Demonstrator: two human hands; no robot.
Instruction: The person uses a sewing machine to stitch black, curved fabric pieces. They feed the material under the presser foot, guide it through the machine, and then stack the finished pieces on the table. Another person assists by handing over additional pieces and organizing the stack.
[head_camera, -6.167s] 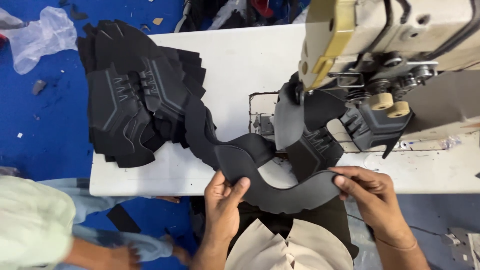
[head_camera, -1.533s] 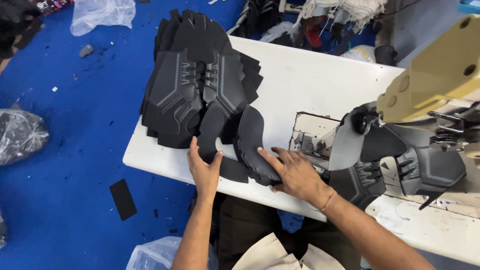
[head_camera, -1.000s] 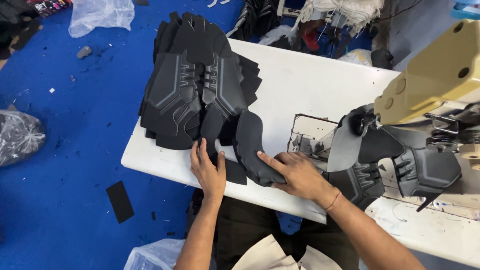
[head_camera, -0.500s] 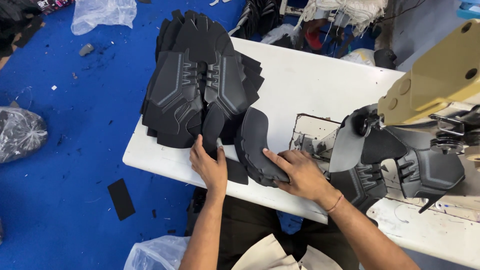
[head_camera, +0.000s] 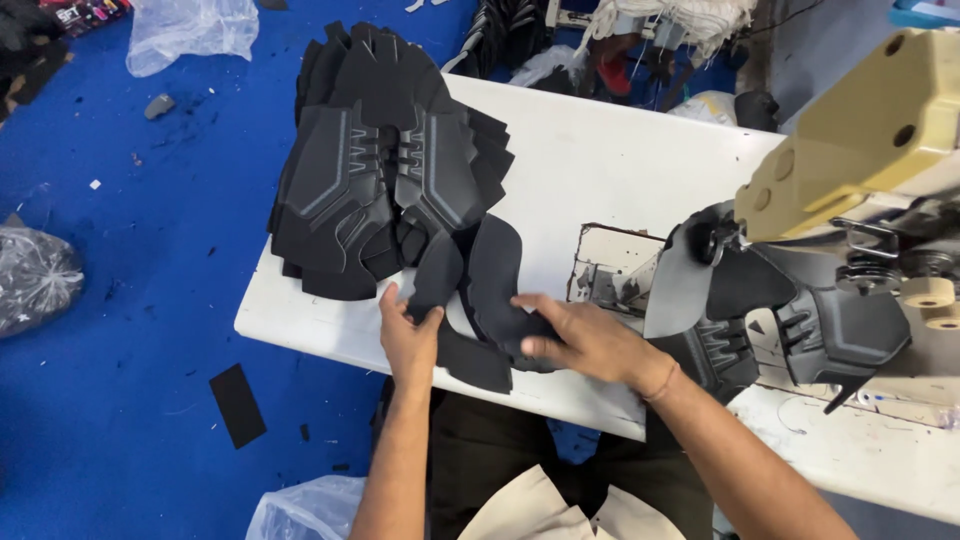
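Centrally, a curved black collar piece (head_camera: 497, 290) lies on the white table (head_camera: 600, 170); left hand (head_camera: 408, 335) pinches its edge, right hand (head_camera: 585, 340) presses flat, fingers spread.

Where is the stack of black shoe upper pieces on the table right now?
In the head view, the stack of black shoe uppers lies on the white table's left end, just beyond the left hand and left of the sewing machine.
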